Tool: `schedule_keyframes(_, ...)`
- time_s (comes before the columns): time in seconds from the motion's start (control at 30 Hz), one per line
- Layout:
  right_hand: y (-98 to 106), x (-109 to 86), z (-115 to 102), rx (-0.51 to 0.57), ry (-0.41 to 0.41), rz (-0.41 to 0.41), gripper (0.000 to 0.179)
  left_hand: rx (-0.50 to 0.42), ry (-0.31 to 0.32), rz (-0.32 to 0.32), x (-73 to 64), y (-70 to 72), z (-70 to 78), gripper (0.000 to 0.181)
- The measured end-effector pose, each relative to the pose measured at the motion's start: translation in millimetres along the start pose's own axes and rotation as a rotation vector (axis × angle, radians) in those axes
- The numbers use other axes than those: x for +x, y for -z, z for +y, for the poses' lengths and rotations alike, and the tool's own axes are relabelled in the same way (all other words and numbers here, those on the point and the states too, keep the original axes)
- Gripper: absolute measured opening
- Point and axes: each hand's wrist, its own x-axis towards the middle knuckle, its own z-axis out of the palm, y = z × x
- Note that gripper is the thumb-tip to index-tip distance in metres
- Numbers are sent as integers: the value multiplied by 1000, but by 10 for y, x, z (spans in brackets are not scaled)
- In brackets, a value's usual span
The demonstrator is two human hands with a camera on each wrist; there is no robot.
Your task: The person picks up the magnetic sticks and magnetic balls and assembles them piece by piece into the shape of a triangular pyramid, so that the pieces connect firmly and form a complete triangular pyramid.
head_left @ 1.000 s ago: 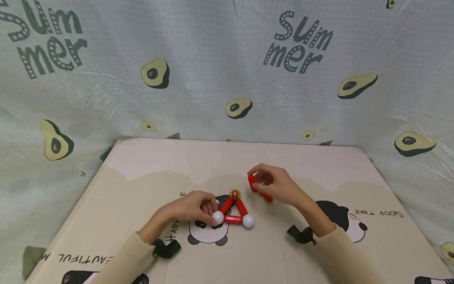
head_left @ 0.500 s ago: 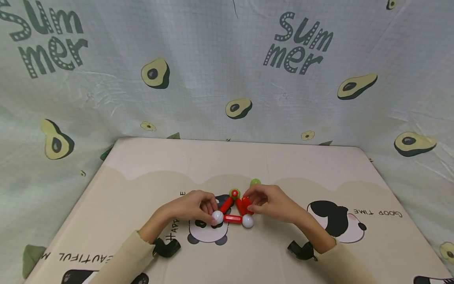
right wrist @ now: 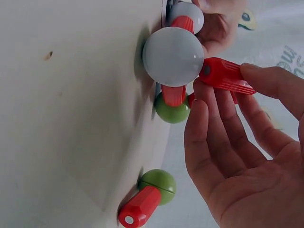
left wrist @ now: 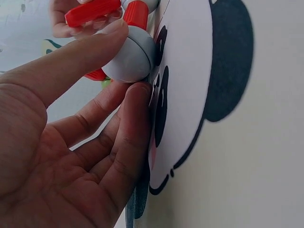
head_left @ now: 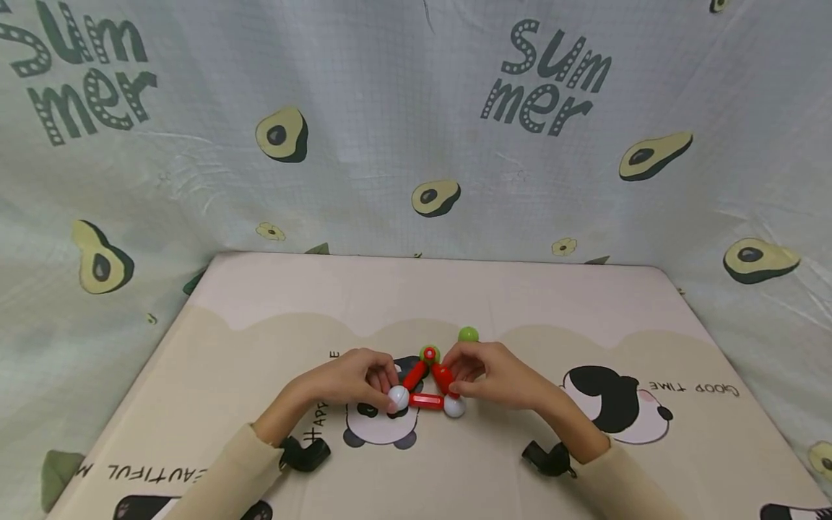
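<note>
Three red magnetic rods form a triangle on the table, with a white ball (left wrist: 130, 54) at the left corner, another white ball (right wrist: 173, 56) at the right, and a green ball (right wrist: 172, 110) at the far one. In the head view, the round end of a further red rod (head_left: 430, 353) shows on top of that green ball. My left hand (head_left: 357, 377) pinches the left white ball between thumb and fingers. Between thumb and fingertips, my right hand (head_left: 497, 374) holds a red magnetic rod (right wrist: 228, 76), tilted, its lower end right at the right white ball.
Just beyond my right hand lies a separate green ball (head_left: 468, 334) with a red rod (right wrist: 142, 206) attached. The table cover (head_left: 364, 285) has printed animals and lettering. Behind the table hangs a pale curtain (head_left: 364, 144) with avocado prints.
My right hand has come left and nearer with the red rod, from beside the loose piece to the triangle's right corner. My left hand has stayed on the white ball.
</note>
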Motion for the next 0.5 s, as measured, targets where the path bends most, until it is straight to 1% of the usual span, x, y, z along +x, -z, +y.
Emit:
schedule_keyframes(0.27, -8, 7, -2, 15, 7, -41, 26, -5, 3, 2, -8, 4, 10, 30)
schedule_keyframes(0.5, -40, -3, 10, 16, 4, -39, 26, -11, 4, -2, -6, 2, 7, 30)
